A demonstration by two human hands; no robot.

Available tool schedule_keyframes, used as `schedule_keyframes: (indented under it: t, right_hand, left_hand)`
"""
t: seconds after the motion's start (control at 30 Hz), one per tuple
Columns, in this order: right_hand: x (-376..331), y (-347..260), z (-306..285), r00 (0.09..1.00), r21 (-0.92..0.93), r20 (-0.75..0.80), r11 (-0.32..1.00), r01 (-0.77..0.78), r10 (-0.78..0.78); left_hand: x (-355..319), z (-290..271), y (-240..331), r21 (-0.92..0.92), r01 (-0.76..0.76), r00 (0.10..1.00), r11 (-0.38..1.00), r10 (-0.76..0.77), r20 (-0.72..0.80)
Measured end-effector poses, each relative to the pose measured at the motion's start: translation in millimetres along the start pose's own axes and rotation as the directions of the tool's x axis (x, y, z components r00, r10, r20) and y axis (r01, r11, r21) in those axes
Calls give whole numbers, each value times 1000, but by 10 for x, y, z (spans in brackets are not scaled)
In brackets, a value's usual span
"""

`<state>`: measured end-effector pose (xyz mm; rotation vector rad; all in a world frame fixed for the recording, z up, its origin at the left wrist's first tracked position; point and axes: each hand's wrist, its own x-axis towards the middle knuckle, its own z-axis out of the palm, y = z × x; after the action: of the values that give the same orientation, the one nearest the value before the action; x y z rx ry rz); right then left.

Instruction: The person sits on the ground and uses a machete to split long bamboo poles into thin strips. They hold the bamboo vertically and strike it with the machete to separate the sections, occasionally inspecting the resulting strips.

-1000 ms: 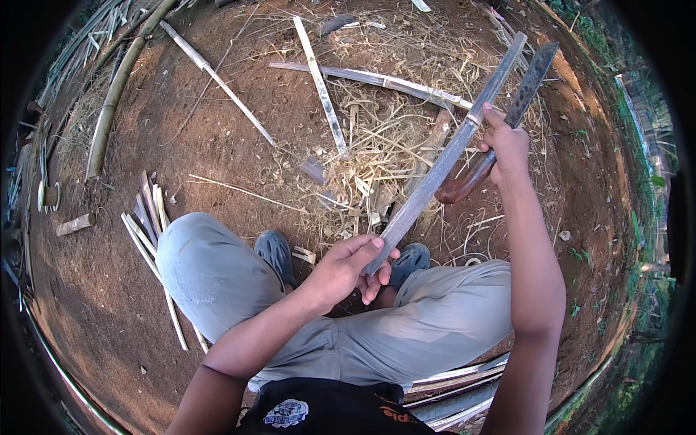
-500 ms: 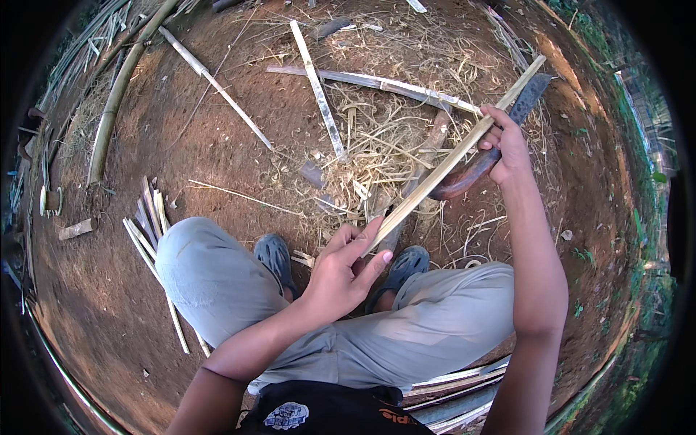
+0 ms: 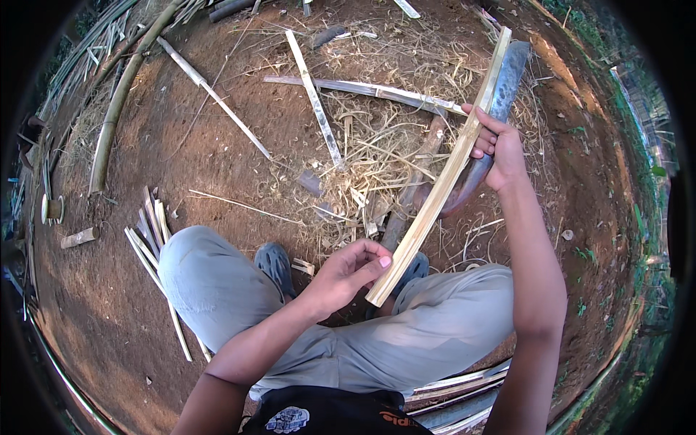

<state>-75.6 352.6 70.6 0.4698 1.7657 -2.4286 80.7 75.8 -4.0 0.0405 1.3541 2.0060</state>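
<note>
A long, pale bamboo strip (image 3: 442, 192) slants across the middle, its far end up at the right and its near end above my lap. My left hand (image 3: 348, 274) pinches the strip's left edge close to that near end. Farther up, my right hand (image 3: 500, 148) is closed around the curved wooden handle of a machete, with its thumb and fingers against the strip as well. The dark machete blade (image 3: 512, 81) points away from me, just right of the strip. Part of the handle is hidden behind the strip and my hand.
Thin shavings (image 3: 384, 156) cover the brown soil ahead, around a round wooden stick (image 3: 395, 228). Split bamboo pieces (image 3: 313, 94) lie beyond. Bundled strips (image 3: 148, 254) rest beside my left knee, more strips (image 3: 457, 388) behind my right thigh. A bamboo pole (image 3: 116, 123) lies far left.
The strip has turned steeper and slid toward me, its near end now reaching past my left hand. The machete has swung more upright, and my left hand has shifted slightly down along the strip.
</note>
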Motion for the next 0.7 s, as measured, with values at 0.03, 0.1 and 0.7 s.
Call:
schedule_keyframes:
  t: [0.03, 0.1, 0.7]
  right_hand:
    - [-49, -7, 35, 999, -2, 40, 1000, -11, 12]
    - [-128, 4, 155, 994, -38, 107, 999, -26, 30]
    - [-729, 674, 960, 829, -812, 542, 170, 559, -137]
  left_hand:
    - [3, -3, 6, -33, 4, 1000, 999, -4, 0]
    - [30, -46, 16, -73, 2, 1000, 997, -1, 5]
    - [-66, -45, 505, -361, -56, 989, 931, 1, -149]
